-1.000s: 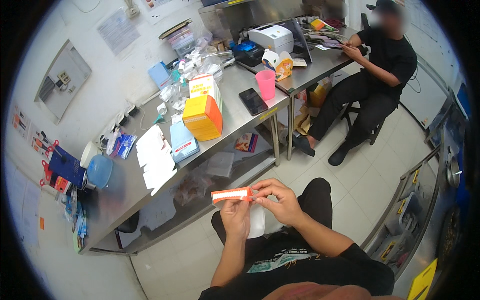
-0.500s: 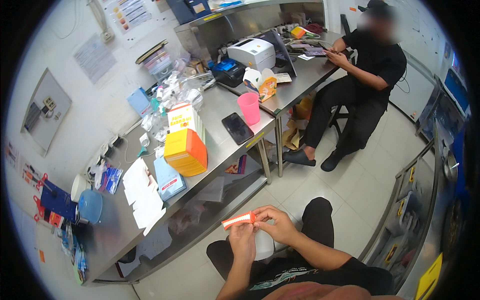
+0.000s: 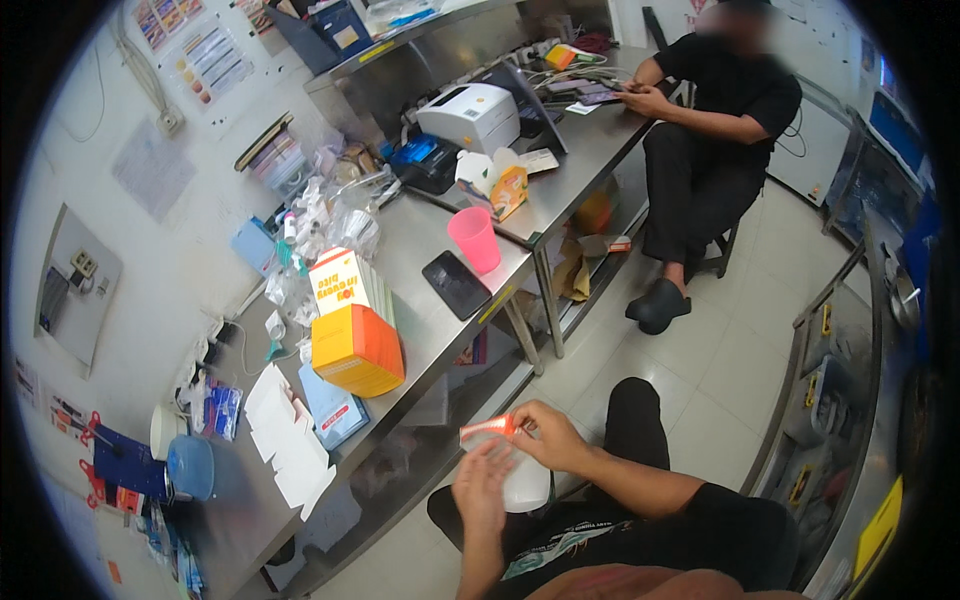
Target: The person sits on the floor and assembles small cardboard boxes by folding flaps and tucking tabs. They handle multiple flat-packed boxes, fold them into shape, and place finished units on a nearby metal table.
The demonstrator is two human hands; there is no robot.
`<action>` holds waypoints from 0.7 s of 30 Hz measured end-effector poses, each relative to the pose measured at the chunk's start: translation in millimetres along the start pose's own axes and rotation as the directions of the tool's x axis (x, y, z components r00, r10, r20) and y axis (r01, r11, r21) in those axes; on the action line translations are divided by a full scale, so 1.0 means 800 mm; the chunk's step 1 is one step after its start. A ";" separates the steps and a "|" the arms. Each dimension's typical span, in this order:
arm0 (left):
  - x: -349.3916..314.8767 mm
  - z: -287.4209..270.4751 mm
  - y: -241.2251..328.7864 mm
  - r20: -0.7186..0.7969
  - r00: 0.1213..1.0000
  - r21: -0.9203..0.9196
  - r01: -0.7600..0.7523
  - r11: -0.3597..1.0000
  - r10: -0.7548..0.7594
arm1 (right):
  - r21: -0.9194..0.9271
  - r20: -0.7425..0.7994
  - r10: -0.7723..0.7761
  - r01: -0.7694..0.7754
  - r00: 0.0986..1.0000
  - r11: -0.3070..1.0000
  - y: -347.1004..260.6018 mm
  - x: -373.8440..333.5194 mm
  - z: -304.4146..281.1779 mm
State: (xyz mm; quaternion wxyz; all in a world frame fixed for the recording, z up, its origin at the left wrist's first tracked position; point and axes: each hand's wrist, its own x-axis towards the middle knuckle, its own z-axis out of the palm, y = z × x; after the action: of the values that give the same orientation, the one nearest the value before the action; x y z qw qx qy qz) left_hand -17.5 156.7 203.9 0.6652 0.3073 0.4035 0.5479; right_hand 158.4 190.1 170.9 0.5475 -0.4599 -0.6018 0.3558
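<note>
My right hand [image 3: 550, 435] pinches a small orange-red folded piece with a white band [image 3: 490, 430], likely thin card, above my lap. Just below it, my left hand [image 3: 485, 480] has its fingers stretched out and somewhat smeared by motion. It seems to hold nothing; whether its fingertips touch the orange-red piece I cannot tell. A white rounded object [image 3: 527, 485], perhaps a tub, sits between my legs, partly behind my hands.
On the steel table [image 3: 425, 345] stand a stack of yellow-orange cartons [image 3: 358, 350], a black phone [image 3: 456, 284], a pink cup [image 3: 474, 240], flattened white card [image 3: 285, 440] and a white printer [image 3: 470, 117]. A seated person [image 3: 710, 130] holds a phone at the far right.
My left hand has come off the orange-red piece and dropped slightly, its fingers opening. My right hand still holds it. The view has shifted, and the seated person's feet have moved together.
</note>
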 end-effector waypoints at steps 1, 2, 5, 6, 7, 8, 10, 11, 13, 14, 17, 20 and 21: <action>0.005 -0.001 0.015 -0.011 0.994 0.062 -0.108 0.992 0.109 | 0.095 -0.022 0.147 -0.145 0.989 0.985 -0.004 0.009 -0.010; 0.013 -0.009 0.025 -0.062 0.976 0.166 -0.194 0.967 0.207 | 0.193 -0.031 0.297 -0.286 0.954 0.939 -0.011 0.016 -0.024; 0.031 -0.010 0.047 -0.065 0.972 0.392 -0.184 0.901 0.227 | 0.499 -0.021 0.318 -0.266 0.948 0.825 -0.002 0.022 -0.045; 0.034 -0.004 0.049 -0.049 0.981 0.452 -0.145 0.880 0.186 | 0.536 0.013 0.317 -0.274 0.948 0.798 0.003 0.018 -0.051; 0.041 -0.012 0.037 -0.010 0.999 0.441 -0.041 0.896 0.051 | 0.579 0.061 0.305 -0.282 0.951 0.765 -0.002 0.021 -0.050; 0.048 -0.019 0.019 0.031 0.999 0.405 0.003 0.914 -0.018 | 0.600 0.097 0.300 -0.296 0.949 0.743 -0.001 0.014 -0.037; 0.035 0.016 0.002 0.039 0.992 0.311 0.100 0.945 -0.117 | 0.530 0.168 0.315 -0.355 0.934 0.770 -0.002 -0.002 -0.023; 0.030 0.011 -0.010 0.036 0.992 0.251 0.108 0.962 -0.121 | 0.493 0.222 0.322 -0.391 0.920 0.777 -0.018 -0.008 -0.018; 0.028 -0.009 -0.036 0.029 0.991 0.123 0.123 0.985 -0.127 | 0.281 0.296 0.381 -0.461 0.876 0.842 -0.046 -0.021 -0.023; 0.023 -0.018 -0.041 -0.036 0.984 -0.060 0.170 0.984 -0.172 | 0.176 0.252 0.354 -0.402 0.901 0.899 -0.056 -0.027 -0.022; -0.003 -0.009 -0.009 0.395 0.904 -0.456 0.345 0.821 -0.161 | 0.055 0.268 0.445 -0.475 0.854 0.878 -0.053 -0.031 -0.020; -0.004 -0.028 -0.025 0.128 0.979 -0.126 0.177 0.976 -0.161 | 0.003 0.373 0.438 -0.473 0.818 0.881 -0.042 -0.028 -0.014; -0.005 -0.025 -0.025 0.061 0.991 0.038 0.115 0.993 -0.117 | 0.050 0.364 0.425 -0.473 0.829 0.880 -0.044 -0.032 -0.006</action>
State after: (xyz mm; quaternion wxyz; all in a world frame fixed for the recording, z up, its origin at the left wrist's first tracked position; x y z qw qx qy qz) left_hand -25.7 148.0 178.1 0.7029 0.3118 0.4089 0.4914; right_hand 156.6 154.5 196.2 0.3657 -0.4804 -0.5364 0.5897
